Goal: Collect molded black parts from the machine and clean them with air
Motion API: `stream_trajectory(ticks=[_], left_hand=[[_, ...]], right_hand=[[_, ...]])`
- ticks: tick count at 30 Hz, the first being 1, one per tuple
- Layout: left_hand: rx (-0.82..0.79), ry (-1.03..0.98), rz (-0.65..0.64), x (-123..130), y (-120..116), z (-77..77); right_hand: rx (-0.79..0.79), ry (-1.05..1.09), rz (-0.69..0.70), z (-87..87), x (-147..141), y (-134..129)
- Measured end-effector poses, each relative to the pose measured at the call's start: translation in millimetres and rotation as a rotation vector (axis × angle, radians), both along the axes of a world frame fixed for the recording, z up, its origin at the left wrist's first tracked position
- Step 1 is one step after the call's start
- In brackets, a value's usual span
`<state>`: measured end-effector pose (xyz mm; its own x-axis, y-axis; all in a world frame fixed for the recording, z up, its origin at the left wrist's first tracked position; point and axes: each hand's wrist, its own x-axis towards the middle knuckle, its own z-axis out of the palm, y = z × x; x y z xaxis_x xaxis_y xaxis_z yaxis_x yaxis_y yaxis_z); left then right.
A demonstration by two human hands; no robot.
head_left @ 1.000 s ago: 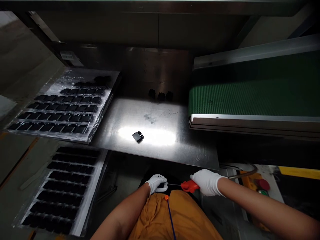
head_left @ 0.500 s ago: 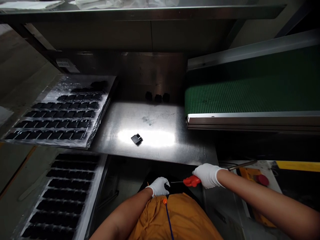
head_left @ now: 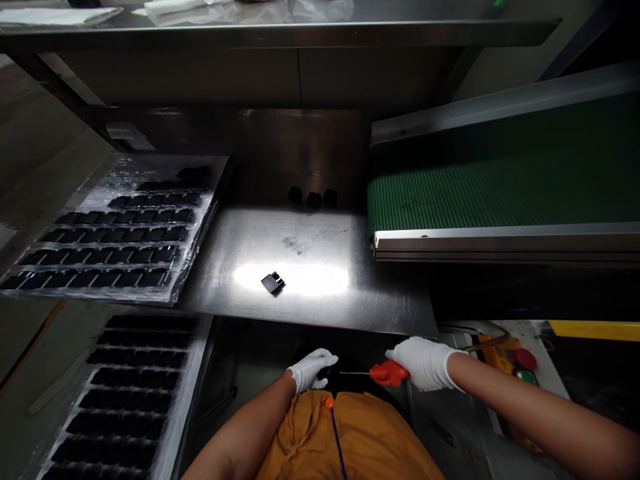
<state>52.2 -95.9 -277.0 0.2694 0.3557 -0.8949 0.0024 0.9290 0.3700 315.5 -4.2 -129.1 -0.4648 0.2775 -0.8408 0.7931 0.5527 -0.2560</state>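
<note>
Red blow gun (head_left: 389,373), gripped in my right hand (head_left: 424,363), points its nozzle (head_left: 356,373) left toward a dark piece (head_left: 328,374) my left hand (head_left: 310,369) holds.

Factory or industrial workshop, by look of workstation. White-gloved right hand (head_left: 423,363) grips red tool (head_left: 389,373); left hand (head_left: 313,370) pinches small dark piece (head_left: 328,375). Ahead of grips: bare-metal worktable (head_left: 310,233), metal shelf (head_left: 280,36) beyond. Ahead and right of right-hand grip: green ribbed conveyor belt (head_left: 480,193) in metal frame. Right of same grip: red push button (head_left: 525,359), yellow strip (head_left: 595,330). Left of left-hand grip: upper sheet (head_left: 107,193) and lower sheet (head_left: 193,373), both carrying rows of near-identical black parts (head_left: 133,255).
</note>
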Motion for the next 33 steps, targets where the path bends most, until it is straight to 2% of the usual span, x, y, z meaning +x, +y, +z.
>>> stream_trajectory(ticks=[3,6,13,17,25,33], left_hand=[[-0.017,0.041,-0.067,4.6,0.5,-1.9],[-0.051,0.063,-0.054,8.8,1.7,-4.9],[-0.154,-0.071,0.166,2.2,7.2,-1.2],[-0.224,-0.111,0.284,1.2,8.2,2.3],[-0.446,-0.020,0.508,0.8,13.9,-5.8],[-0.474,0.032,0.621,2.7,13.7,-11.7]], right_hand=[[0.025,-0.008,0.012,-4.4,3.5,-3.1],[0.045,-0.027,0.011,-6.1,3.4,-4.1],[0.046,-0.016,-0.012,6.7,-9.4,-0.4],[0.057,-0.064,-0.032,7.9,-13.9,1.7],[0.076,-0.036,-0.029,-1.1,-15.0,-5.4],[0.059,-0.033,-0.003,4.2,-21.3,-3.2]])
